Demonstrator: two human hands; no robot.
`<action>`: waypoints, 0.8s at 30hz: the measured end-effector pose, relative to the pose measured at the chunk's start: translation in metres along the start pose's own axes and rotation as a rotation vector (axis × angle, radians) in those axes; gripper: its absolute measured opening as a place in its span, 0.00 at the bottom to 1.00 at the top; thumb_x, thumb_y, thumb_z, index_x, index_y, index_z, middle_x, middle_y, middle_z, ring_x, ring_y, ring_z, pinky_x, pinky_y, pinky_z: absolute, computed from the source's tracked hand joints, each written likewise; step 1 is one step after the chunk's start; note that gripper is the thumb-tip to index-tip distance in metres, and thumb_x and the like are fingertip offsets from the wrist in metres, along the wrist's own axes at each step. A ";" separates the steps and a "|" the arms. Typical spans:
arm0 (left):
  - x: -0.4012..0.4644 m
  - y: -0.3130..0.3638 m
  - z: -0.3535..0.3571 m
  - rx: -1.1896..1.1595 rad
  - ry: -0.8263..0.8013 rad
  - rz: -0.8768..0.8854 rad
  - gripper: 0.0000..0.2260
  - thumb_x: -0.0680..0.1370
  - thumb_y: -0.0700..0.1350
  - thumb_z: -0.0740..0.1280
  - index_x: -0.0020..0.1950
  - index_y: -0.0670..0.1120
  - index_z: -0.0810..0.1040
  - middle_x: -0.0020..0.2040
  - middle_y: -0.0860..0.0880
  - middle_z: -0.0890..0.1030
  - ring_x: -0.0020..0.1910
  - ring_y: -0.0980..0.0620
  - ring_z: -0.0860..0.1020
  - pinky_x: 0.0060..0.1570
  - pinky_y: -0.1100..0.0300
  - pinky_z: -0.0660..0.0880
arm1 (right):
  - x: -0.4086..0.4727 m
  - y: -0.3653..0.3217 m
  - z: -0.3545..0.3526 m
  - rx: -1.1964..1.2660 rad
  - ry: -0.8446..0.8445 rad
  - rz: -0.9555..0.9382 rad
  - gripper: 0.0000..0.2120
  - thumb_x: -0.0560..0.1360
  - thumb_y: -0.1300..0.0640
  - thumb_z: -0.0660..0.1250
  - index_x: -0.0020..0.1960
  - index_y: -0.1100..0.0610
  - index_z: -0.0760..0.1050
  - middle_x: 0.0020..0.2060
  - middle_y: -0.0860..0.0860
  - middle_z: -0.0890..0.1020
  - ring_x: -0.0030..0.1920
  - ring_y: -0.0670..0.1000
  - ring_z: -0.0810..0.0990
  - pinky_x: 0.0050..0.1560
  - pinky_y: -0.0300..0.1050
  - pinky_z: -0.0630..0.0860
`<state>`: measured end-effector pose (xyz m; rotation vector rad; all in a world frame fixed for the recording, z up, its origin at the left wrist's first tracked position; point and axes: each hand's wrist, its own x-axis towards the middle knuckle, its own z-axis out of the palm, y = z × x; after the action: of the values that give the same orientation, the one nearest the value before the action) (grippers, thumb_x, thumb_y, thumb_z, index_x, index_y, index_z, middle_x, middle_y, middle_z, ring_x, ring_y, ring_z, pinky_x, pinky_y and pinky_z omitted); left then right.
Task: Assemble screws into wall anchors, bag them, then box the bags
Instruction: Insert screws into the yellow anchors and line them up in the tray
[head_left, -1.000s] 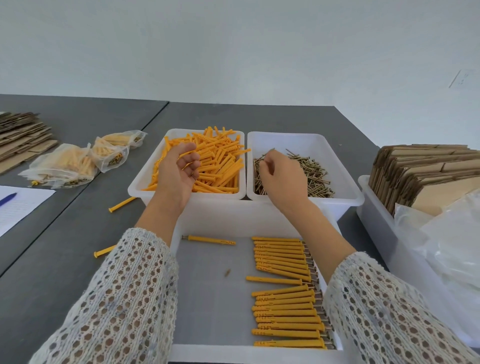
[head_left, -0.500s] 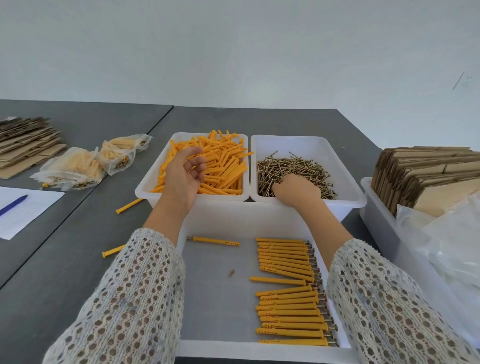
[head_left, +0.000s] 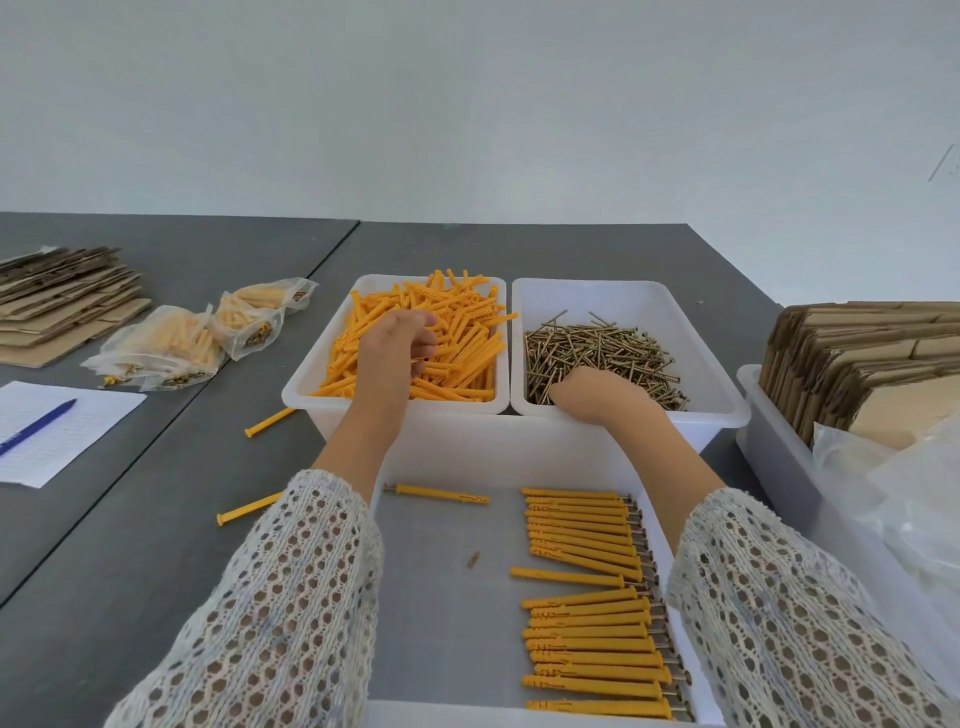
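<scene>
My left hand (head_left: 397, 345) reaches into the white bin (head_left: 311, 384) of loose orange wall anchors (head_left: 467, 353), palm down, fingers curled into the pile around some of them. My right hand (head_left: 597, 395) lies low in the neighbouring white bin (head_left: 717, 395) of brass screws (head_left: 613, 348); its fingers are buried and hidden behind the back of the hand. In the near white tray (head_left: 431, 597), several assembled anchors with screws (head_left: 587, 623) lie in rows on the right, and one more (head_left: 441, 492) lies alone at the back.
Two loose anchors (head_left: 267, 422) (head_left: 249, 508) lie on the grey table. Filled bags (head_left: 161, 353) and flat cardboard (head_left: 62, 296) sit far left, with paper and a blue pen (head_left: 36, 428). At the right, a bin holds folded cartons (head_left: 872, 353) and clear bags (head_left: 909, 493).
My left hand turned from palm-up above the anchors to palm-down into the pile. My right hand dropped from above the screws into the near corner of their bin.
</scene>
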<state>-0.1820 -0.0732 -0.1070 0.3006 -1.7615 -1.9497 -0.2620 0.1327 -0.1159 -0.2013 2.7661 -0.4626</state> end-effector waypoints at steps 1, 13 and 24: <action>-0.001 -0.003 0.001 0.122 -0.004 0.089 0.09 0.80 0.40 0.62 0.46 0.47 0.81 0.38 0.51 0.79 0.38 0.55 0.75 0.38 0.64 0.72 | -0.001 -0.001 0.000 -0.009 -0.011 0.010 0.15 0.78 0.51 0.53 0.55 0.58 0.74 0.52 0.56 0.77 0.53 0.58 0.76 0.63 0.57 0.71; -0.011 -0.007 0.007 0.542 -0.075 0.439 0.10 0.78 0.33 0.61 0.51 0.44 0.80 0.48 0.49 0.81 0.46 0.59 0.76 0.43 0.74 0.71 | 0.000 0.000 -0.002 0.000 -0.025 0.014 0.11 0.75 0.52 0.54 0.48 0.56 0.73 0.49 0.54 0.76 0.49 0.56 0.73 0.58 0.53 0.71; 0.008 -0.013 -0.001 0.974 -0.189 0.364 0.06 0.78 0.41 0.64 0.51 0.48 0.80 0.50 0.49 0.78 0.53 0.49 0.75 0.54 0.53 0.75 | 0.004 0.003 -0.001 0.117 0.038 -0.024 0.13 0.74 0.57 0.59 0.33 0.53 0.58 0.30 0.49 0.64 0.31 0.50 0.61 0.33 0.45 0.60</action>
<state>-0.1911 -0.0772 -0.1182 0.0913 -2.5652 -0.7832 -0.2660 0.1349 -0.1167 -0.1995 2.7658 -0.6391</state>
